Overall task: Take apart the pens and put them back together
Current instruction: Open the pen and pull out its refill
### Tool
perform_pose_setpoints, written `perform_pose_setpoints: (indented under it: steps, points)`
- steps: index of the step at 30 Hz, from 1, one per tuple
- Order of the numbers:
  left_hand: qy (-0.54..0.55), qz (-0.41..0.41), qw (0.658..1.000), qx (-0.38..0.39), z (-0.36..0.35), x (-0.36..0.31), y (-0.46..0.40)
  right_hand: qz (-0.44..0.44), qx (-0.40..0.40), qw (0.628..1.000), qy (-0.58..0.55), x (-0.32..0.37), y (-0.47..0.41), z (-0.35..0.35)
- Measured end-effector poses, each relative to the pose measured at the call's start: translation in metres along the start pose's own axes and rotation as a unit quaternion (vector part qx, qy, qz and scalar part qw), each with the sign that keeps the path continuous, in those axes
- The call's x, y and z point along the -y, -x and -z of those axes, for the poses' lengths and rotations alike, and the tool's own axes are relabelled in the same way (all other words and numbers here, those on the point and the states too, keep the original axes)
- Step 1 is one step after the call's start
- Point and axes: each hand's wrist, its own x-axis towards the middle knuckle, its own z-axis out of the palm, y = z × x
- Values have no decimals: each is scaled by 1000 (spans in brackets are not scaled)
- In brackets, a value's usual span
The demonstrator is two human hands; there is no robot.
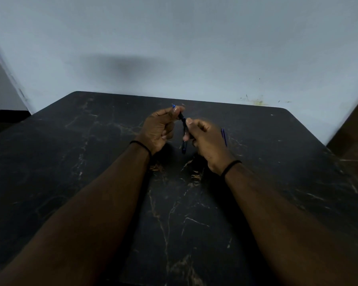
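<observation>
Both your hands are raised over the middle of the counter, a black slab with pale marble-like veins, its far edge against a light blue-grey wall. Your left hand is curled, thumb and forefinger pinched on the upper end of a dark pen; a small blue tip pokes out beyond the fingertips toward the far edge. Your right hand is closed round the same pen lower down, thumb pressed on the barrel, fingers wrapped beneath. The pen runs on a slant from the left grip down through the right grip, and its lower end, dark with a blue tint, sticks out below the right hand, clear of the counter. So both grips are closed on the one pen, the hands just beside each other but not touching. Whether the pen is already parted into pieces cannot be told; the picture is dim and the hands are slightly blurred. A thin blue rod, probably a refill, lies on the counter just right of your right hand, toward the right edge, partly hidden by the knuckles. Each wrist carries a thin black band.
</observation>
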Motion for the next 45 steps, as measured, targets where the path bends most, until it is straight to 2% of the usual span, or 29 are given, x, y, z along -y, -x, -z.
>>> perform_pose_setpoints:
  steps: [4,10,15,24,31,35,40,45]
  points:
    - [-12,6,1000,4,2,1,-2,8,-18,999,35,-4,-2,-1]
    - [-21,16,999,32,7,5,-4,25,-24,999,-10,-5,-1,0]
    - [-11,21,999,28,6,7,-7,-22,-9,999,27,-4,-2,0]
    - [-25,30,999,32,6,6,-5,26,-34,999,26,-6,1,0]
    - [-28,27,999,36,9,8,-6,-17,-16,999,37,0,0,-3]
    - [-27,29,999,35,9,7,-6,11,-30,998,57,-2,0,-2]
    - [-30,31,998,39,10,9,-8,30,-48,998,31,-7,0,-2]
    - [-28,27,999,33,11,12,-11,2,-30,998,48,-2,2,-1]
